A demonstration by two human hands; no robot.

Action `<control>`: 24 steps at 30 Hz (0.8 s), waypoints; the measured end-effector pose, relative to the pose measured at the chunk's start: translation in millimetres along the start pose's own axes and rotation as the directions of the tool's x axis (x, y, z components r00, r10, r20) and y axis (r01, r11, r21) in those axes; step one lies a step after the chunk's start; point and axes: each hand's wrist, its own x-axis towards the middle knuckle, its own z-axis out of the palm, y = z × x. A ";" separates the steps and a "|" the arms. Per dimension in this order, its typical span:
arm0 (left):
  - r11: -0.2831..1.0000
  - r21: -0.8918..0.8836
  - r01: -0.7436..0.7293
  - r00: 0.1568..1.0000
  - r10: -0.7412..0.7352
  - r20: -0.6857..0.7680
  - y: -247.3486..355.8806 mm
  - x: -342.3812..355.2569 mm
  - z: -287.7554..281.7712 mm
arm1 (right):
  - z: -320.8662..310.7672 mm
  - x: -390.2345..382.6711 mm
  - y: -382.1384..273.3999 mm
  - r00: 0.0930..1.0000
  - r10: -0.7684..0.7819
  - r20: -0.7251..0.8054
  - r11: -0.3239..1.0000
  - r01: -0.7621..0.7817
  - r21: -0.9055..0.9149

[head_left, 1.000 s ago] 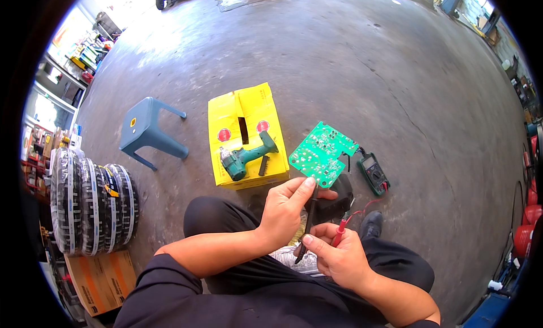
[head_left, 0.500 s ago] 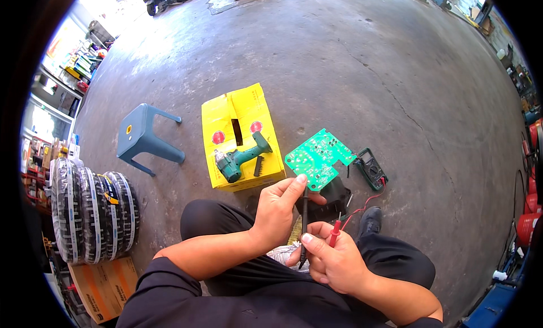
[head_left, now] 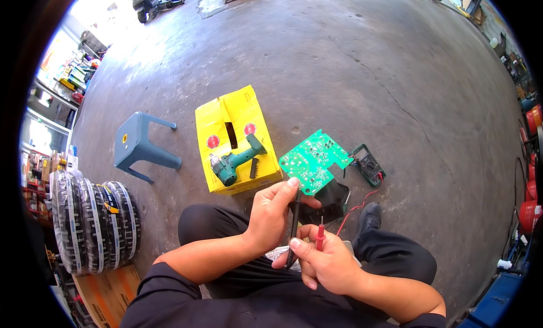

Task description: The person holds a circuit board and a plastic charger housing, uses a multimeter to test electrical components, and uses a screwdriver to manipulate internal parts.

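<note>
Since the earlier frames, we have turned the slim red plastic probe [head_left: 320,238] more upright in our right hand [head_left: 332,266], whose fingers also pinch a long black rod [head_left: 294,221]. Our left hand [head_left: 268,212] grips, fingers closed, the near corner of the flat, notched green circuit board [head_left: 313,160], pale-dotted, above the gray floor [head_left: 339,90].

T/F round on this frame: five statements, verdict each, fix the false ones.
1. The left grip holds the board. True.
2. The power tool lies on the floor. False: the power tool lies on the box.
3. The red probe is in the right grip. True.
4. The stool is red. False: the stool is blue-grey.
5. The meter is right of the box. True.
</note>
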 end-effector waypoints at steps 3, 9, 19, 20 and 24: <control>0.994 0.111 -0.021 1.000 0.021 0.002 -0.9 1.3 -0.7 | 1.3 -1.0 -0.1 1.000 0.004 0.006 1.000 -0.004 -0.015; 0.996 0.081 0.036 0.999 -0.035 -0.022 3.1 -0.5 3.6 | 2.8 0.2 4.5 1.000 0.001 0.005 1.000 -0.001 0.000; 0.995 0.093 0.030 0.999 -0.027 -0.038 3.9 0.0 2.6 | 4.6 -0.9 8.7 0.998 0.000 -0.069 0.974 -0.016 -0.225; 0.997 0.078 -0.006 1.000 0.008 -0.027 2.6 2.0 0.8 | 2.8 -3.0 10.3 0.992 -0.060 -0.114 0.952 0.023 -0.306; 0.993 0.073 -0.095 0.995 0.098 -0.029 6.2 5.1 -1.3 | -12.2 -11.6 16.0 0.957 -0.170 -0.234 0.924 0.073 -0.375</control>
